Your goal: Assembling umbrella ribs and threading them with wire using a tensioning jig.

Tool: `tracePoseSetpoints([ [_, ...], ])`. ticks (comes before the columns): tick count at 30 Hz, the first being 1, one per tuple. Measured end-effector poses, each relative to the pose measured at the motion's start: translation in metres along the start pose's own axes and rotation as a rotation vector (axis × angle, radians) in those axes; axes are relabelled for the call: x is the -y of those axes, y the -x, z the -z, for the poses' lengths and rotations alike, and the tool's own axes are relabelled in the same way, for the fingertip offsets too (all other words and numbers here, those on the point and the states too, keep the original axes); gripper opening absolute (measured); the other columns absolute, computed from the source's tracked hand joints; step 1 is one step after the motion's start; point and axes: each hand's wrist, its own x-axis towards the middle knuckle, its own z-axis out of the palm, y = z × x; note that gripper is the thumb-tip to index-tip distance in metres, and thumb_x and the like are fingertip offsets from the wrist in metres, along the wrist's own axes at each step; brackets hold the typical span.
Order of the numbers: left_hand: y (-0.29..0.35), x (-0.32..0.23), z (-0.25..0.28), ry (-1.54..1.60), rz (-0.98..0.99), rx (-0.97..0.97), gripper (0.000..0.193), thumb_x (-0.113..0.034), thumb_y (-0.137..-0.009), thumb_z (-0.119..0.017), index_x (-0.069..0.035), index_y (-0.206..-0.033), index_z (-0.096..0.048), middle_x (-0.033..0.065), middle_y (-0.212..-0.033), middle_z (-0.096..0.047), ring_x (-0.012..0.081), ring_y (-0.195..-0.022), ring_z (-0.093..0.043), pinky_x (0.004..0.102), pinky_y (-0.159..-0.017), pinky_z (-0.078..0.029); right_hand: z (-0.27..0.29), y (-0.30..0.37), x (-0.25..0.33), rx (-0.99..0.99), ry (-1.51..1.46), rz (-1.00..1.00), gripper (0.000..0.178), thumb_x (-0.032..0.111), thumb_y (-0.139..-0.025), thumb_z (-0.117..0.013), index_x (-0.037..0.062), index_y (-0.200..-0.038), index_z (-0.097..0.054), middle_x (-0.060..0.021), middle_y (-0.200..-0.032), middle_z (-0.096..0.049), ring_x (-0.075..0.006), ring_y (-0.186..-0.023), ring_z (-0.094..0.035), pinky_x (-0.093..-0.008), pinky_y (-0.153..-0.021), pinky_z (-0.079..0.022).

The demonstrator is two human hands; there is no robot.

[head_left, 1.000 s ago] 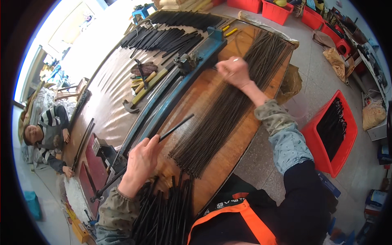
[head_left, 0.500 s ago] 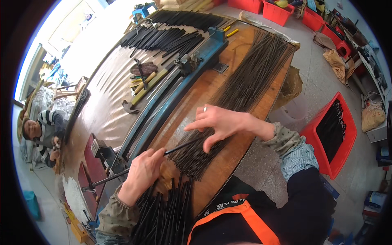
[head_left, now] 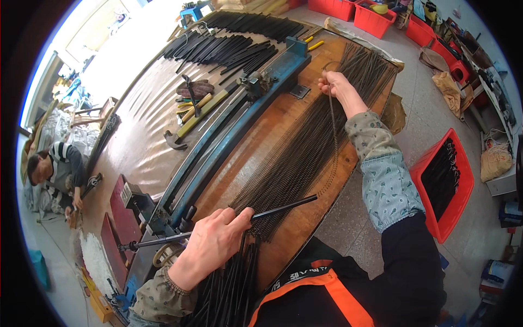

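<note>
My left hand point(head_left: 217, 242) is closed around a slim black rod or tube point(head_left: 286, 206), which lies crosswise over the near end of the springs. My right hand point(head_left: 333, 84), reaching across the table, pinches one long thin coil spring point(head_left: 333, 128). That spring is drawn up and bows down from my fingers toward the near right edge of the table. Beneath it a wide layer of similar dark springs point(head_left: 289, 158) covers the wooden top. Below my left hand a bundle of black tubes point(head_left: 231, 289) points toward me.
A blue metal rail fixture point(head_left: 210, 158) runs along the table's middle. Beyond it lie a hammer point(head_left: 174, 140), yellow-handled tools and rows of black strips point(head_left: 223, 52). A red bin point(head_left: 452, 201) of black pieces stands on the floor at right. A co-worker point(head_left: 54, 171) sits at far left.
My right hand has moved from beside the rod's end to the far right and lifted a spring. My left hand, still gripping the rod, has shifted slightly right and nearer. The co-worker's head has bowed.
</note>
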Motion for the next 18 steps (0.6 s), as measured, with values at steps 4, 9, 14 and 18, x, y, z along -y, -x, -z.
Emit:
tracePoseSetpoints([
  [4,0.004,0.008,-0.004,-0.002,0.017,0.016,0.033,-0.009,-0.085,-0.069,-0.007,-0.117,-0.062,0.0098,-0.075,-0.054,0.0295,-0.071,-0.06,0.0412,-0.061,-0.05,0.008,0.006,0.001,0.038,-0.282,-0.056,0.039,0.031,-0.106,-0.039,-0.0033,-0.106,-0.057,-0.0029,-0.067,-0.05,-0.0129,-0.047,-0.047,-0.0236,-0.035,-0.03],
  [9,0.0,0.012,-0.01,-0.091,0.001,0.028,0.027,-0.012,-0.089,-0.065,-0.01,-0.115,-0.057,0.0074,-0.077,-0.055,0.0264,-0.074,-0.062,0.0386,-0.061,-0.053,0.023,0.01,-0.002,-0.321,0.288,0.194,0.036,0.032,-0.099,-0.053,-0.0013,-0.097,-0.067,-0.0092,-0.083,-0.064,-0.0203,-0.064,-0.06,-0.0335,-0.057,-0.047],
  [14,0.002,0.016,-0.017,-0.099,0.026,0.031,0.031,-0.012,-0.088,-0.065,-0.01,-0.118,-0.056,0.0078,-0.079,-0.056,0.027,-0.076,-0.062,0.039,-0.063,-0.052,0.018,0.027,-0.005,-0.552,0.683,0.23,0.033,0.036,-0.092,-0.064,0.007,-0.104,-0.073,-0.012,-0.113,-0.072,-0.0304,-0.101,-0.068,-0.0399,-0.091,-0.052],
  [18,0.003,0.018,-0.021,-0.131,0.038,0.046,0.032,-0.01,-0.087,-0.064,-0.009,-0.118,-0.056,0.008,-0.082,-0.056,0.0275,-0.079,-0.062,0.0396,-0.065,-0.052,0.017,0.038,-0.006,-0.624,0.821,0.299,0.028,0.034,-0.091,-0.066,0.0108,-0.107,-0.073,-0.0146,-0.115,-0.07,-0.0325,-0.11,-0.064,-0.0425,-0.091,-0.052],
])
